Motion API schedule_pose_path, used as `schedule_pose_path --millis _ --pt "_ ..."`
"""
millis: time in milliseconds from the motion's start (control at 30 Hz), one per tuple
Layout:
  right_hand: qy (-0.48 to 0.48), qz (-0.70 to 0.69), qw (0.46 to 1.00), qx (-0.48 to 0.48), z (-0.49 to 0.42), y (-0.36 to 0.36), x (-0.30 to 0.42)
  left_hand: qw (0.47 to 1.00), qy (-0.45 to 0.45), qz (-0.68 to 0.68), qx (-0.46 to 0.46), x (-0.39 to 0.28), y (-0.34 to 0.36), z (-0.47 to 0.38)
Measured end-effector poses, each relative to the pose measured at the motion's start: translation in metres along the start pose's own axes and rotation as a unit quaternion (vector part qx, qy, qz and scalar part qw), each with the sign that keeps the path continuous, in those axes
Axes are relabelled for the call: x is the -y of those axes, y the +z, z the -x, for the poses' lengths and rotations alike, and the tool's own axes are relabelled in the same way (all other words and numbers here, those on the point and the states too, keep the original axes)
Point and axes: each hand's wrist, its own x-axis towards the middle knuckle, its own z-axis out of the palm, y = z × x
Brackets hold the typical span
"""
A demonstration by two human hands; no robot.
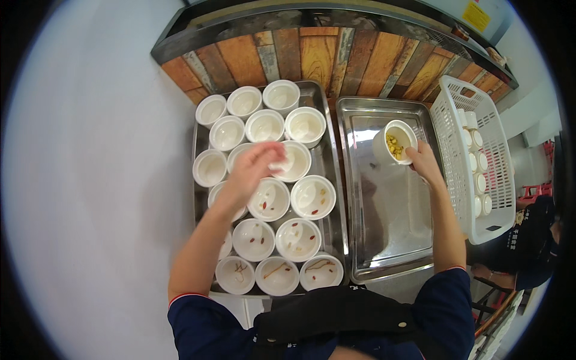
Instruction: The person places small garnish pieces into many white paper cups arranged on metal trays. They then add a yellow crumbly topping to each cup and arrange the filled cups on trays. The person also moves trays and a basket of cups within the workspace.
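My right hand (425, 163) grips the rim of a white ceramic ramekin (381, 143) that holds small yellow pieces and is tilted above the steel tray (391, 243) on the right. Blurred, my left hand (258, 164) hovers over the white ramekins in the left steel tray (332, 180); whether its fingers hold anything is not clear. Under its fingertips is a ramekin (299, 162). Nearer to me, a ramekin (306, 191) contains a red berry and yellow bits, and another ramekin (254, 234) has red berries. The front ramekin (321, 281) holds a thin brown root and red bits.
A white perforated plastic basket (506, 180) with several lidded white jars (480, 162) stands beside the right tray. Behind the trays rises a wood-patterned counter panel (319, 58) with a dark ledge. A white wall (90, 180) is at the left. Another person (517, 243) in dark clothes is at the right.
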Motion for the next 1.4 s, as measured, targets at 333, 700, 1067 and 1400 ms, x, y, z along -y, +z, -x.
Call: schedule_pose_path --millis 333,700,1067,1400 --pt "-0.310 0.206 0.911 0.176 0.148 0.069 0.190 0.892 -0.074 0.429 0.119 0.030 0.084 0.090" --pt "-0.553 0.284 0.774 0.122 0.192 0.111 0.209 0.916 0.045 0.400 -0.011 0.044 0.071 0.137" --pt "-0.491 0.158 0.835 0.192 0.168 0.195 0.239 0.913 0.026 0.402 -0.069 0.041 -0.003 0.135" --pt "-0.241 -0.006 0.962 0.131 0.033 0.288 0.256 0.834 0.036 0.503 -0.226 0.034 -0.124 0.143"
